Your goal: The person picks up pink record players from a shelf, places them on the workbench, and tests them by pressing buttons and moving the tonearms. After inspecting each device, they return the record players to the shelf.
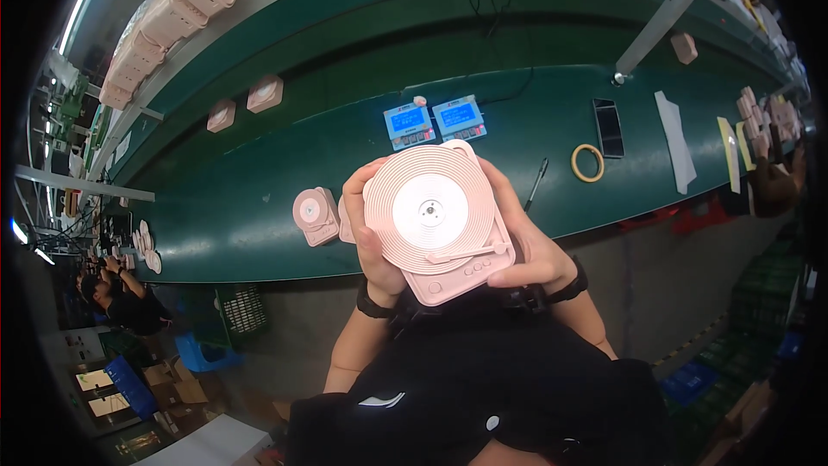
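Note:
Between my two hands I hold a pink turntable-shaped device (385, 198), tilted, with its ridged disc and white centre facing up at me. My left hand (373, 263) wraps its left side, thumb along the disc's edge. On the other side my right hand (535, 250) grips the body, its thumb by the small round buttons near the lower corner. A tonearm lies across the disc's lower part. Just left of my hands a second pink turntable device (316, 214) rests on the green table, and part of another pink piece shows behind my left fingers.
Two small meters with blue screens (433, 122) stand beyond my hands. To the right lie a pen (537, 183), a tape roll (587, 163), a black phone (608, 129) and a white strip (675, 142). Pink units line an upper shelf (177, 13). Other people sit at both ends.

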### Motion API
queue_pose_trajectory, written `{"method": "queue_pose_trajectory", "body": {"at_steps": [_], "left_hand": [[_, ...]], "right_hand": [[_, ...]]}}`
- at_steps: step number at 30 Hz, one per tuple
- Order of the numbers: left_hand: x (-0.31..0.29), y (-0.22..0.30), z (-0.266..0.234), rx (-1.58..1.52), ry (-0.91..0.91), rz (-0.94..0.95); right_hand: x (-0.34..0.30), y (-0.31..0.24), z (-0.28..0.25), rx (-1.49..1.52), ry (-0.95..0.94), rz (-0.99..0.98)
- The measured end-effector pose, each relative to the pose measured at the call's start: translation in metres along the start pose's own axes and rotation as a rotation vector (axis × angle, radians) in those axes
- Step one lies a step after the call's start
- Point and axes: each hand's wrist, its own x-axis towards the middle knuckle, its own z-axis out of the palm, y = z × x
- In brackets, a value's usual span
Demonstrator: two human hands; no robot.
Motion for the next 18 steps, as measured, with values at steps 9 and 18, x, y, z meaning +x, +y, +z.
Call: {"method": "queue_pose_trajectory", "body": {"at_steps": [9,18], "left_hand": [[0.0009,-0.0041,0.0005,-0.001,-0.078,0.040],[0.0008,-0.0030,-0.0001,0.006,-0.078,0.051]], "right_hand": [[-0.0030,0.0029,-0.0029,-0.087,0.043,0.044],[-0.0041,0.0015,0.0003,-0.140,0.065,0.035]]}}
